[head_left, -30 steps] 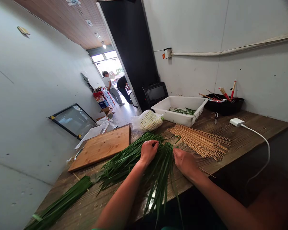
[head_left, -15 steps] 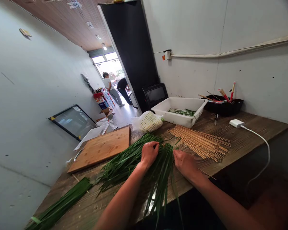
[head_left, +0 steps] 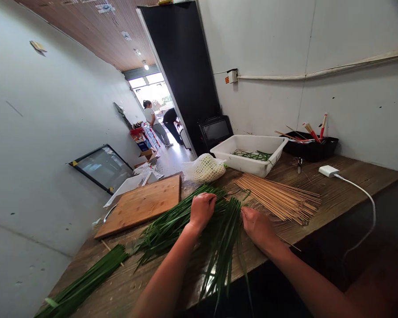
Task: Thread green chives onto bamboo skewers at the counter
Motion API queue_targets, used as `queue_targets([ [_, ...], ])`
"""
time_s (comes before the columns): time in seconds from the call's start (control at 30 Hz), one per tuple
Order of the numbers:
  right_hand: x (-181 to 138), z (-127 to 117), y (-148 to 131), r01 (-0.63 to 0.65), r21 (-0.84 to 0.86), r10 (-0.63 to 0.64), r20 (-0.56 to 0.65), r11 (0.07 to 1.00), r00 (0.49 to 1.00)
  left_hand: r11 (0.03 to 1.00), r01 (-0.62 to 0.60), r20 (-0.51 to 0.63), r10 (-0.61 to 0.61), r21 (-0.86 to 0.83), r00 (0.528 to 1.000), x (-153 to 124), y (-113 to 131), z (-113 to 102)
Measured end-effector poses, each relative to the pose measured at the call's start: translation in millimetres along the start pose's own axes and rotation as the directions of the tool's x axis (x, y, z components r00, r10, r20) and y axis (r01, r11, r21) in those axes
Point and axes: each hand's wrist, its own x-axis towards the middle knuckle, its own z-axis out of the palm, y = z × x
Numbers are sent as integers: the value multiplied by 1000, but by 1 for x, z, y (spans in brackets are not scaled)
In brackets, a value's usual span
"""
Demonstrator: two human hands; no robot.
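My right hand (head_left: 257,227) is closed at the top edge of a fanned row of chives (head_left: 223,247), whose long leaves hang over the table's front edge. A thin bamboo skewer (head_left: 289,243) sticks out from under my right wrist, so the hand appears to grip it. Just left of the row, my left hand (head_left: 202,210) is pinched shut above a loose pile of chives (head_left: 172,225); whatever its fingertips hold is hidden. A light skewer tip (head_left: 226,198) shows between the hands. At the lower left lies a skewered bundle of chives (head_left: 89,276).
Loose bamboo skewers (head_left: 278,198) lie right of my hands. Behind them stand a white tub (head_left: 242,165) with green scraps and a black tray (head_left: 328,148). A wooden board (head_left: 142,203), a netted bag (head_left: 204,168) and a white charger (head_left: 329,171) are around. Two people (head_left: 155,123) stand far back.
My left hand has moved slightly left, away from the skewer tip and the fanned chives. My right hand stays at the row's edge. The view has shifted a little.
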Motion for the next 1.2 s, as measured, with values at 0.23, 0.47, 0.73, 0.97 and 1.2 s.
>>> queue_targets([
  [0.23,1,1,4,-4,30,4,-17,1000,1000,982,-66,194,31,177,981,-1,-1,0],
  [0.47,0,1,5,15,17,-14,-38,1000,999,981,-71,208,32,180,978,2,-9,-3],
  [0.73,0,-2,4,6,-4,-6,-35,1000,999,989,-33,103,18,142,995,0,-7,3],
  [0.97,1,-1,5,17,-5,-17,-34,1000,999,998,-54,177,50,22,983,2,-6,2],
  [1.2,0,-1,5,8,-11,-8,-25,1000,1000,1000,-18,198,19,-7,980,4,-9,3],
])
